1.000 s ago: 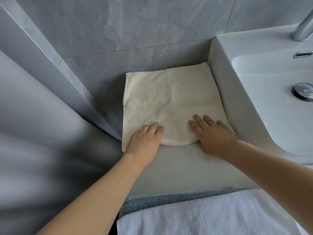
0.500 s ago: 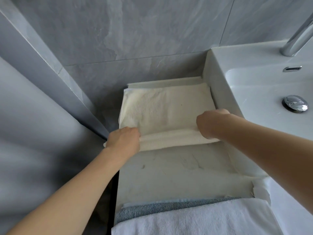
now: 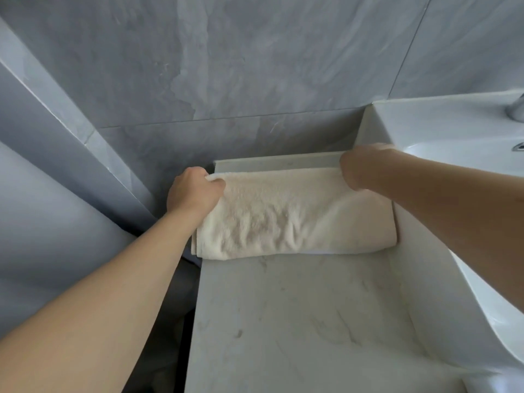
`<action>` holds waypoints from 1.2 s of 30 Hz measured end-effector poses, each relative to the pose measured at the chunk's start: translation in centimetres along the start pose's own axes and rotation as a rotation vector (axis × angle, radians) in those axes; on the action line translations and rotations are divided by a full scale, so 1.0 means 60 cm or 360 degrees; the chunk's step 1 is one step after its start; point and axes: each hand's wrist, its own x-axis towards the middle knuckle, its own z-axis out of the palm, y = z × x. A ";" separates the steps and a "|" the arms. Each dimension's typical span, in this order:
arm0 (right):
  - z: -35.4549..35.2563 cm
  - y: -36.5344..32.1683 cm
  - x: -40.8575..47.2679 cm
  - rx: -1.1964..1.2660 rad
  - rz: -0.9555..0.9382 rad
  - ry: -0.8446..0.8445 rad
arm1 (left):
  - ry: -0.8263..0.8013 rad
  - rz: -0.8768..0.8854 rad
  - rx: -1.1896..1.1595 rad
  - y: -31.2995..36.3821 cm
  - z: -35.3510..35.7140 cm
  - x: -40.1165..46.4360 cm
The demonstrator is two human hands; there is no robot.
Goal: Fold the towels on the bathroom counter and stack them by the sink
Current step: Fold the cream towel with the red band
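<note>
**Cream towel doubled over at the counter's far end**

A cream terry towel (image 3: 295, 214) lies folded in half on the pale marbled counter (image 3: 297, 321), its fold toward the camera, far edge near the grey wall. Its right end lies against the white sink (image 3: 442, 123); its left end overhangs the counter slightly.

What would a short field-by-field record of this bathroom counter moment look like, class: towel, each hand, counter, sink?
towel: cream towel, folded over, lying at the back of the counter
left hand: left hand grips the towel's far left corner
right hand: right hand holds the towel's far right corner; its fingers are hidden
counter: pale marbled counter
sink: white sink right of the towel, the towel's right end against its side
wall: grey tiled wall behind
</note>
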 end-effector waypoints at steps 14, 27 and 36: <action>0.109 -0.075 -0.005 0.0377 -0.0014 0.0590 | 0.0165 0.0917 0.0619 -0.002 0.081 -0.086; 0.199 -0.105 -0.019 0.0798 0.0020 0.0575 | -0.0141 0.0794 0.0762 -0.039 0.144 -0.103; 0.170 -0.091 -0.019 0.0905 0.0002 0.0441 | -0.0292 0.0712 0.0810 -0.016 0.138 -0.070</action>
